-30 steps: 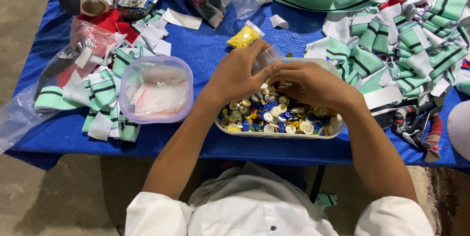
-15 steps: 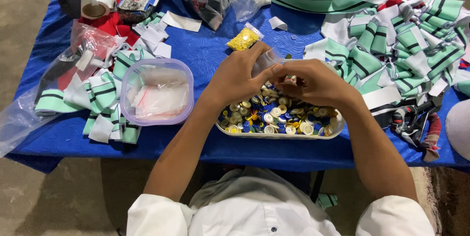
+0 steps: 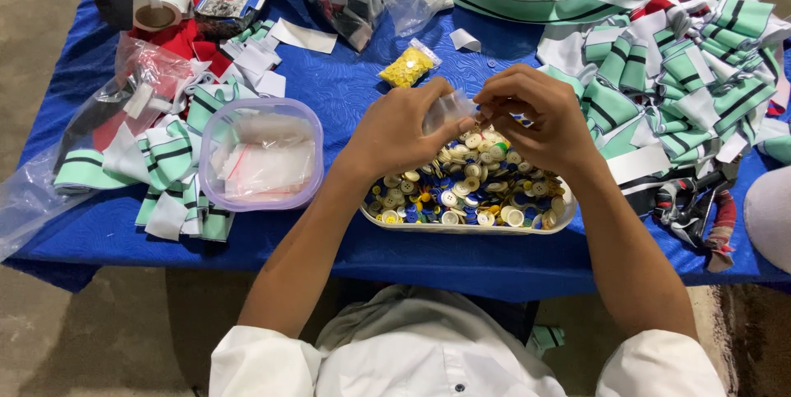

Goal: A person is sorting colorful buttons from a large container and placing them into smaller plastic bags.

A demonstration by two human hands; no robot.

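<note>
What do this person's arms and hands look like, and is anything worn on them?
Both arms are bare from above the elbow down. The left hand and right hand wear no gloves, and no rings, watch or bracelets show. White short sleeves cover the upper arms, part of a white buttoned shirt.

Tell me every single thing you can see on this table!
table: one, blue cover.
tray of buttons: one, white, mixed colours, under the hands.
small clear bag: one, held between both hands.
bag of yellow bits: one, behind the tray.
plastic tub: one, clear with a purple rim, left of the tray.
striped fabric pieces: many, green, white and black, both sides.
tape roll: one, far left corner.
pliers: red-handled, right edge.
left hand: pinching the bag.
right hand: at the bag's mouth.
</note>
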